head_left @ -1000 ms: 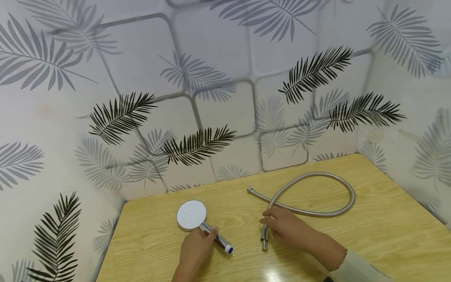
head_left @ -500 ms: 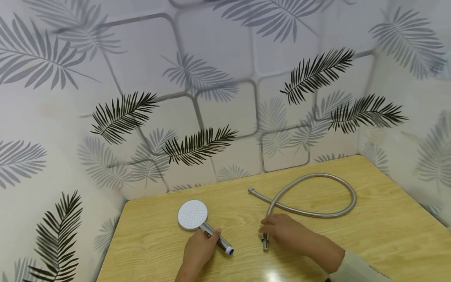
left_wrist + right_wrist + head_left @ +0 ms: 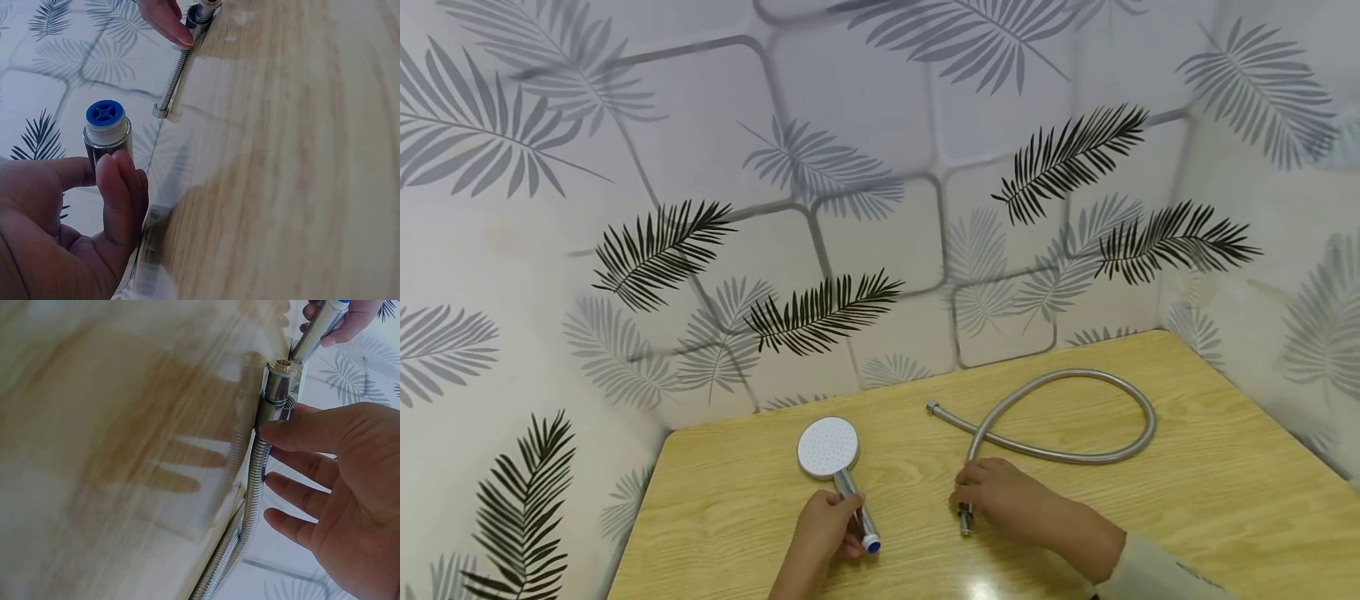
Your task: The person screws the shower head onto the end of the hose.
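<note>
At the table, your left hand grips the showerhead, your right hand pinches the hose: tugging could twist it.

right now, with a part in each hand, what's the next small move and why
Probably ease the hose fitting toward the threaded handle end: the left hand grips the shower head, the right hand pinches the hose, and those ends are apart.

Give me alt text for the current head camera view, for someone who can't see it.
A person's left-hand grip holds a round, white-faced shower head by its chrome handle, while the right-hand grip pinches one end of a silver metal hose looped on a yellowish wooden table. Behind is a pale, leaf-patterned wall.
</note>
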Demonstrator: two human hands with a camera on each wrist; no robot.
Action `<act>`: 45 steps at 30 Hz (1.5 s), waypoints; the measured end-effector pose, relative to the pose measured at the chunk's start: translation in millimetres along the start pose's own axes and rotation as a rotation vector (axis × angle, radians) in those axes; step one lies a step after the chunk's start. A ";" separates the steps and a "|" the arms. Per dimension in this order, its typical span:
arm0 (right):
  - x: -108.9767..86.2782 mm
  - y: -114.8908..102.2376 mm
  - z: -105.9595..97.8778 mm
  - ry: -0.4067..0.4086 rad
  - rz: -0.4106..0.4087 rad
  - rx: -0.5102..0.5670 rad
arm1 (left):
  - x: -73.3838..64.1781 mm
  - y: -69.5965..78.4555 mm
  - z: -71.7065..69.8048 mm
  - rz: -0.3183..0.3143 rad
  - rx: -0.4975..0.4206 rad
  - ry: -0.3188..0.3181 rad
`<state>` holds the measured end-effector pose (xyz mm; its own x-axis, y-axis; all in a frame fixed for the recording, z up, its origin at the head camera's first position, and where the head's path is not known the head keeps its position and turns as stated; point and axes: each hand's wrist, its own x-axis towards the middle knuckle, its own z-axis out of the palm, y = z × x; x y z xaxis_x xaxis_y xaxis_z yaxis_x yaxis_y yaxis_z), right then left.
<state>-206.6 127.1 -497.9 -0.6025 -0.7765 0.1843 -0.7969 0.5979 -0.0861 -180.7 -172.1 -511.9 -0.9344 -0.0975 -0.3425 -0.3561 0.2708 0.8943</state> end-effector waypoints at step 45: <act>5.1 2.2 -16.0 0.272 0.053 0.231 | 4.2 3.9 -1.5 -0.048 -0.345 -0.165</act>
<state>-210.8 127.7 -481.5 -0.6345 -0.6459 0.4246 -0.7724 0.5511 -0.3157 -186.0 -172.9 -509.4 -0.9132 0.0605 -0.4030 -0.4067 -0.0715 0.9108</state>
